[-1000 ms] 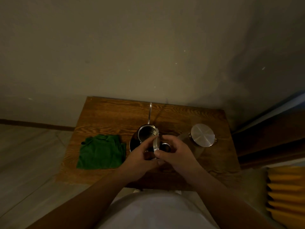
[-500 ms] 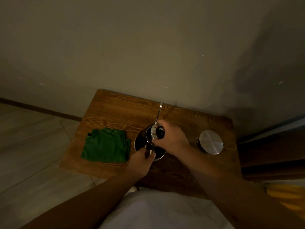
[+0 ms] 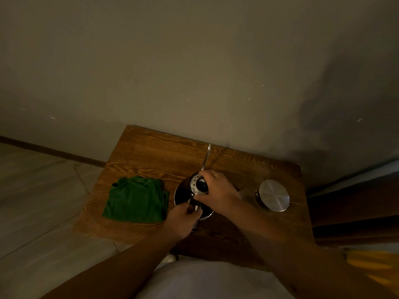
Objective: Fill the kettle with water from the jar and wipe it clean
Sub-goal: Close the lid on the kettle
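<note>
Kettle (image 3: 183, 194) was seen standing near the middle of the wooden counter (image 3: 151, 154), its thin spout (image 3: 206, 156) pointed away toward the wall. Its lid (image 3: 197, 184), steel with a dark knob and a ring of small holes, was held tilted above the opening by the right hand (image 3: 218, 190), fingers closed around the lid's rim. The handle at the kettle's near side was gripped by the left hand (image 3: 183, 219), fingers wrapped shut on it. A green cloth (image 3: 136, 200) was laid folded on the counter just to the left of the kettle, apart from it. To the right, well clear of the hands, the jar (image 3: 273, 198) was seen capped with a round brushed-metal top; its glass body could barely be made out in the dim light.
</note>
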